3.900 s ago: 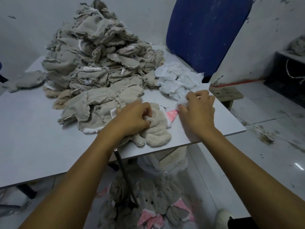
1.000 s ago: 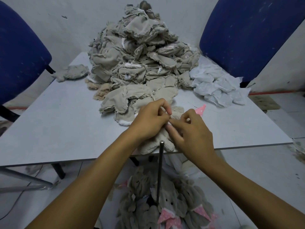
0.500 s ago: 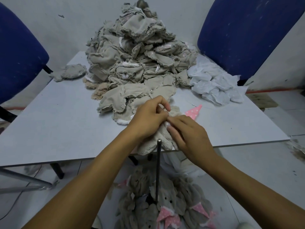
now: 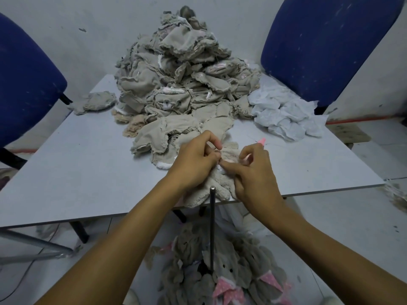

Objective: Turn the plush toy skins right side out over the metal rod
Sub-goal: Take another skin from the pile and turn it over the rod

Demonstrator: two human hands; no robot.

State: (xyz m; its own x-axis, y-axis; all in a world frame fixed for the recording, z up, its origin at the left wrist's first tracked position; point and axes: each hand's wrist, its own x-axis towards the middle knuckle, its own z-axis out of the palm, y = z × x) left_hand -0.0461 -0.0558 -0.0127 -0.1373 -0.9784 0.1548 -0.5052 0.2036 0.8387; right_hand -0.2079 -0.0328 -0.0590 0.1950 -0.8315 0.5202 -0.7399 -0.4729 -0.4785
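Nearest the camera, on the floor below the table edge: a heap of finished plush toys (image 4: 222,271), grey-beige with pink dotted ears. A metal rod (image 4: 212,227) rises upright out of this heap; its top sits level with the near table edge, between the 2 wrists.

At the near edge of the table (image 4: 77,164): 1 fluffy plush skin (image 4: 218,190) lies flat, its lower part hanging slightly over the edge just behind the rod tip. Left hand (image 4: 195,161) rests on the skin, fingers curled, thumb and forefinger pinching fabric at the skin's middle. Right hand (image 4: 253,166) also curled, fingertips pinching the same spot from the other side; the 2 hands touch there. A pink ear tip (image 4: 262,140) shows just beyond the right hand.

Farther back, centre of table: large pile of inside-out skins (image 4: 185,84), raw seams outward. Right of it, a smaller pile of white fabric pieces (image 4: 286,115). Left of it, 1 stray skin (image 4: 94,103) lying apart.

Behind the table: 2 blue chairs, left (image 4: 26,80) and right (image 4: 326,45), against a grey wall.
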